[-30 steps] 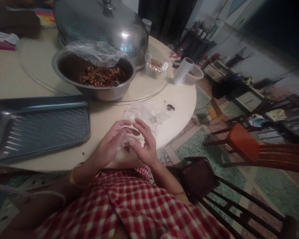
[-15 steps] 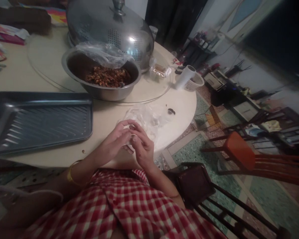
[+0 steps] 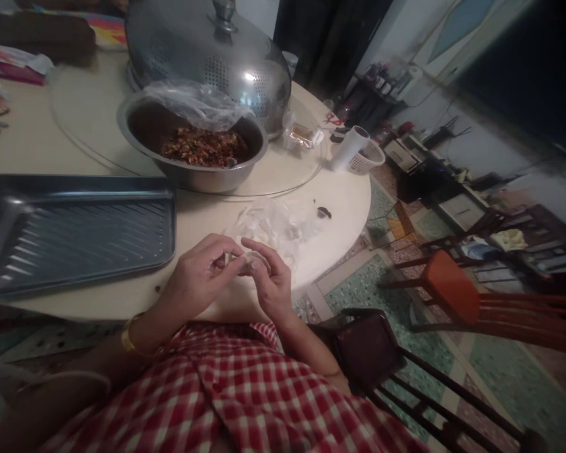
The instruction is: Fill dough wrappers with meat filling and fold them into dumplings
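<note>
Between my two hands is a small pale dumpling wrapper point(image 3: 251, 259), folded over and largely covered by fingers. My left hand point(image 3: 199, 272) pinches its left side with thumb and forefinger. The thumb and fingers of my right hand point(image 3: 272, 282) grip the other side. Whether filling lies inside cannot be seen. Just beyond the hands, a crumpled clear plastic bag point(image 3: 283, 221) with pale pieces lies on the table. A steel bowl point(image 3: 207, 179) farther back holds dark reddish-brown chopped filling point(image 3: 205, 146), with clear plastic point(image 3: 193, 104) draped over its far rim.
A dark ridged baking tray point(image 3: 89, 236) lies at left. Behind the bowl stands a large steel dome cover point(image 3: 183, 47). A plastic-film roll point(image 3: 351, 148), a white basket point(image 3: 370, 157) and a small package point(image 3: 302, 135) sit at right. Chairs point(image 3: 453, 286) stand beyond the table point(image 3: 349, 233).
My left hand has turned and drawn slightly left, with its fingers curling inward. More of the pale wrapper shows between the hands. My right hand stays nearly in place.
</note>
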A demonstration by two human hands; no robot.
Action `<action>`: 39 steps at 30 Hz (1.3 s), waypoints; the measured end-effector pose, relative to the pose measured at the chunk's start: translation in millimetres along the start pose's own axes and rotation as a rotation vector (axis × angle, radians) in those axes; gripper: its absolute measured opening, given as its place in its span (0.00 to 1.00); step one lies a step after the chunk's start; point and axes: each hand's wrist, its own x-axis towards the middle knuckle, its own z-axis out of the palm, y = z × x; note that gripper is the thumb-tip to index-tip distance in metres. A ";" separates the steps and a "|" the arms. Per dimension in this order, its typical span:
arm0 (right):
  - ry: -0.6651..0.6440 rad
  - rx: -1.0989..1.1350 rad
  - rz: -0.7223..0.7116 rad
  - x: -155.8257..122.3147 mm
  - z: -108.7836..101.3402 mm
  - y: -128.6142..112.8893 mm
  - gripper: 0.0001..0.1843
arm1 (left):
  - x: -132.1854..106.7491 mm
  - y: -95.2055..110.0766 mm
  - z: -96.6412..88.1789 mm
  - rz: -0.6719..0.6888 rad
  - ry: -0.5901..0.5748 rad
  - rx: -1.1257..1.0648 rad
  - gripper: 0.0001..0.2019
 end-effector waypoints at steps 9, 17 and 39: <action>0.071 0.107 0.019 0.5 6.9 4.5 0.17 | 1.1 5.2 0.9 0.049 0.063 0.062 0.04; 0.059 0.044 0.036 -0.6 8.5 8.8 0.17 | 1.4 1.8 3.1 0.185 0.119 0.300 0.04; -0.027 0.201 0.072 4.2 12.9 5.0 0.23 | -3.7 -1.3 -11.7 0.219 0.099 0.460 0.08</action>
